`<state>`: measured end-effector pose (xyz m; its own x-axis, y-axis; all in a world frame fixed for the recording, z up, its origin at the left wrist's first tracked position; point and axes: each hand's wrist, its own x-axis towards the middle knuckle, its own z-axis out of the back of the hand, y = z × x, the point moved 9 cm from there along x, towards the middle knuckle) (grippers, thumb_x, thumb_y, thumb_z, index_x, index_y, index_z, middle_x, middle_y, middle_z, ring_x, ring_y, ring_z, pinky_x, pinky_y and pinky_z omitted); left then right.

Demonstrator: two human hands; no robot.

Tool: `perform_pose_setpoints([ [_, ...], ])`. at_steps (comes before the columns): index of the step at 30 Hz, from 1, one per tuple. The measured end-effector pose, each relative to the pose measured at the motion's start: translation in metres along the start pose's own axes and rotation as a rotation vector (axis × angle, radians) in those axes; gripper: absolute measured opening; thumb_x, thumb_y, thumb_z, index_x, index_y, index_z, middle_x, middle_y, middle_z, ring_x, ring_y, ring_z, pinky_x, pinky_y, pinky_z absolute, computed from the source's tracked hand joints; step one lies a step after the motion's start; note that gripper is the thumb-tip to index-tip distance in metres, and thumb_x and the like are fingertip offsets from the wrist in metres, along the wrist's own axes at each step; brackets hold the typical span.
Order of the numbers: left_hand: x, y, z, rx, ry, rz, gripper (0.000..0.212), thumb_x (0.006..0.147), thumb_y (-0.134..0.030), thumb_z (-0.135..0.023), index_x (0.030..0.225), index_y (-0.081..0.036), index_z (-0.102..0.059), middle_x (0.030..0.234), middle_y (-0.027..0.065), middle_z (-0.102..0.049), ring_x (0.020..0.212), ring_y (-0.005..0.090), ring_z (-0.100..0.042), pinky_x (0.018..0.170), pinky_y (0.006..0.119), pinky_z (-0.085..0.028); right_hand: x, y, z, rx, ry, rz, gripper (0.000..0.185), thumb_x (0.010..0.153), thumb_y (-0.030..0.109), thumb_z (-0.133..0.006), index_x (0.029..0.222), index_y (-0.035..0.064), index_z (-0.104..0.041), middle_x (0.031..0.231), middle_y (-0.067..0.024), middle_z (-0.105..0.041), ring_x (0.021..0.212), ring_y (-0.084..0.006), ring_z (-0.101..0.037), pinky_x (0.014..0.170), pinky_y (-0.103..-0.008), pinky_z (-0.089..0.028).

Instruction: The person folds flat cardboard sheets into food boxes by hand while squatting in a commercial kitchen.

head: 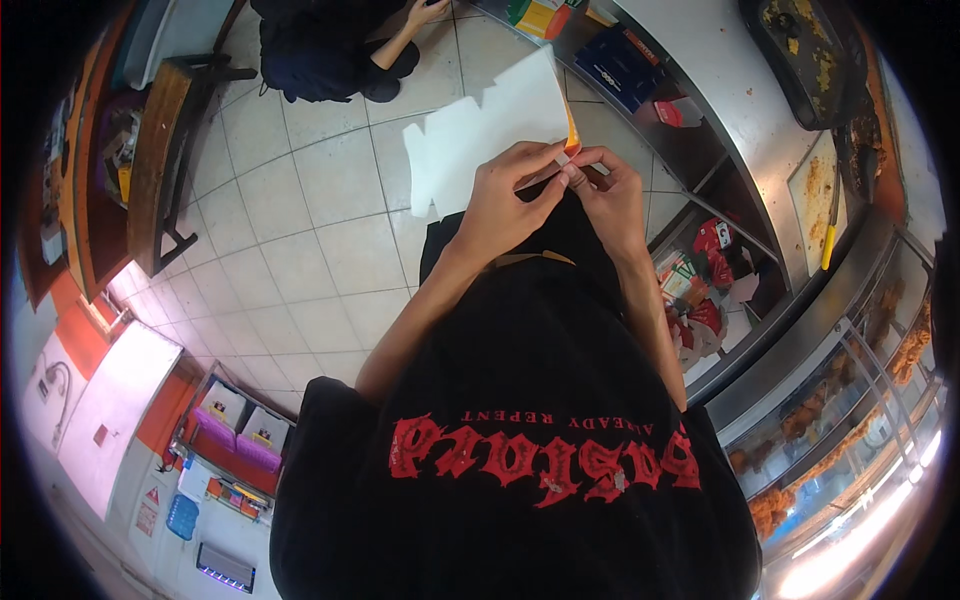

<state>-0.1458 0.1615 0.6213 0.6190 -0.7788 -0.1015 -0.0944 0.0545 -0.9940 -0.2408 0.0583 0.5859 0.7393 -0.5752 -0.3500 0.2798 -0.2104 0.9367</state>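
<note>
A white die-cut paperboard blank [495, 124] with notched edges and an orange printed side extends forward over the tiled floor. My left hand [517, 187] pinches its near corner between thumb and fingers. At that same corner, my right hand [606, 187] grips the board's folded edge, with thumb and index finger close to those of my left hand. Part of the orange face shows just above the fingertips. The fingers hide the exact fold of the corner.
Another person [330, 49] is low near the floor ahead. A wooden bench [161, 165] stands to the left. Along the right runs a metal counter [720, 67] with a dark tray [806, 60], a yellow-handled knife [829, 244], and shelves of packaging below. A glass case [825, 405] holds fried food.
</note>
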Motion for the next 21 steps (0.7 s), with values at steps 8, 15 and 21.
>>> perform_pose_setpoints([
  [8, -0.002, -0.008, -0.002, 0.124, 0.029, -0.018, 0.026, 0.093, -0.007, -0.066, 0.117, 0.004, -0.067, 0.104, 0.0163, -0.069, 0.095, 0.0234, -0.071, 0.084, 0.03, -0.056, -0.004, 0.003, 0.006, -0.008, -0.107, 0.197, 0.038, 0.087, -0.006, -0.07, 0.115, 0.0002, -0.045, 0.113, -0.0083, -0.052, 0.096, -0.0145, -0.062, 0.082, -0.0267, -0.054],
  [15, -0.009, -0.008, -0.004, 0.233, 0.044, -0.044, 0.025, 0.094, -0.011, -0.066, 0.117, -0.001, -0.069, 0.094, 0.0134, -0.069, 0.083, 0.0241, -0.067, 0.074, 0.031, -0.051, -0.011, 0.002, 0.001, -0.048, -0.167, 0.239, 0.043, 0.087, -0.005, -0.07, 0.121, 0.0001, -0.043, 0.118, -0.0091, -0.049, 0.1, -0.0182, -0.062, 0.083, -0.0269, -0.055],
  [21, -0.011, -0.005, 0.008, 0.286, -0.039, -0.024, 0.023, 0.09, -0.008, -0.069, 0.113, -0.006, -0.072, 0.092, 0.0118, -0.067, 0.082, 0.025, -0.066, 0.074, 0.034, -0.051, -0.009, -0.005, -0.012, -0.039, -0.087, 0.183, 0.049, 0.088, -0.006, -0.066, 0.128, 0.0014, -0.04, 0.125, -0.0103, -0.047, 0.104, -0.0209, -0.063, 0.085, -0.0294, -0.055],
])
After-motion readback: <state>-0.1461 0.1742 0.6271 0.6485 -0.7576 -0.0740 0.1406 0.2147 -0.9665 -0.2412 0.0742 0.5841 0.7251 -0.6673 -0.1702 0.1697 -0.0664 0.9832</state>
